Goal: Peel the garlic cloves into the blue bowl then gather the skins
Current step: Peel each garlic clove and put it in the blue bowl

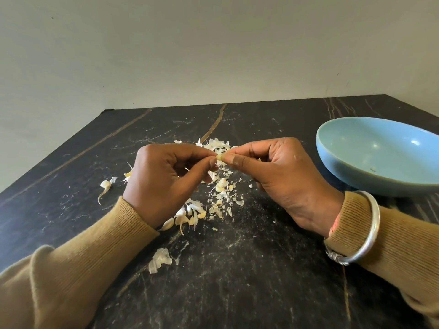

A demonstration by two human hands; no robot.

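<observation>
Clove (219,157) pinched by both left hand (164,184) and right hand (280,176), above scattered skins (221,193) on dark surface (261,281); blue bowl (356,176) at three o'clock.

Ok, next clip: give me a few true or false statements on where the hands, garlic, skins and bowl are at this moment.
1. The left hand and the right hand pinch one garlic clove between them. True.
2. The blue bowl sits on the person's left. False: it sits on their right.
3. The skins lie in the bowl. False: they lie scattered on the table, under and around the hands.
4. A silver bangle circles the right wrist. True.
</observation>
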